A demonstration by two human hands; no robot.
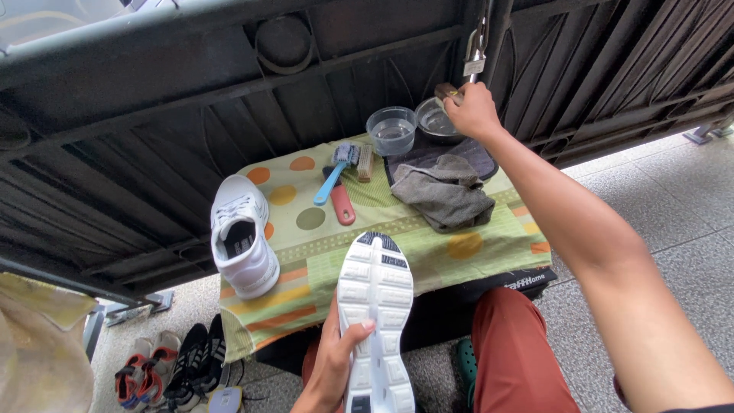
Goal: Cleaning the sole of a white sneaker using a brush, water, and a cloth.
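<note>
counter (pixel 474 264) under a green cloth with coloured dots, set against a dark metal gate (pixel 191 115). white shoe (pixel 243 243) upright near the left edge. second white shoe (pixel 376 321) sole up at the near edge, clasped from below by left hand (pixel 336 359). grey rag (pixel 445 195) crumpled at centre right. right hand (pixel 472 111) closed on a small brush (pixel 446 92) at the dark bowl (pixel 437 122). clear bowl (pixel 391 130) just beside. blue brush (pixel 336 170) touching a red-handled brush (pixel 342 200).
</note>
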